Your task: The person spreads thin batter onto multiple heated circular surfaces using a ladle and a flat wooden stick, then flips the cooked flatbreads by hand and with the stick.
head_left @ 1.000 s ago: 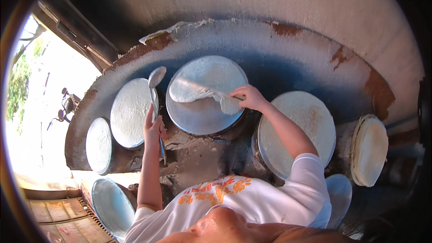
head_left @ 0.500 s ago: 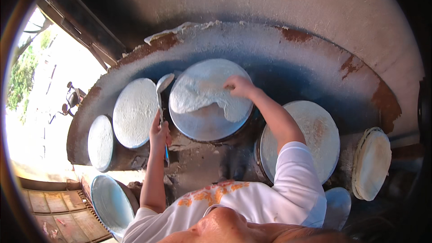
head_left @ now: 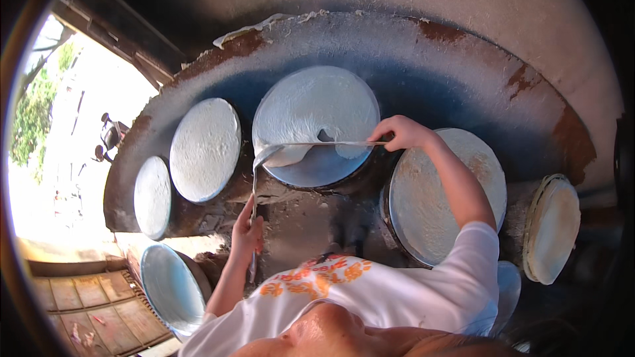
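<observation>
My left hand (head_left: 246,237) is closed round the handle of a ladle (head_left: 255,182); its bowl is by the near left rim of the middle griddle. My right hand (head_left: 407,133) pinches one end of a thin, straight spreading stick (head_left: 344,143). The stick lies across the near part of that round griddle (head_left: 311,175), its far end meeting the ladle's bowl. White wet batter (head_left: 317,102) covers most of the griddle, with a small dark gap and bare metal showing at the near side.
Two batter-covered griddles (head_left: 206,151) (head_left: 152,197) stand at the left. On the right are another covered griddle (head_left: 450,205) and a stack of thin round flatbreads (head_left: 554,231). A deep basin (head_left: 173,287) sits at lower left. A curved, rust-edged metal surround (head_left: 423,59) rises behind.
Batter has spread over the griddle's far part. My right hand has moved right and nearer, and the stick now shows clearly. The ladle has come nearer to me and its bowl meets the stick.
</observation>
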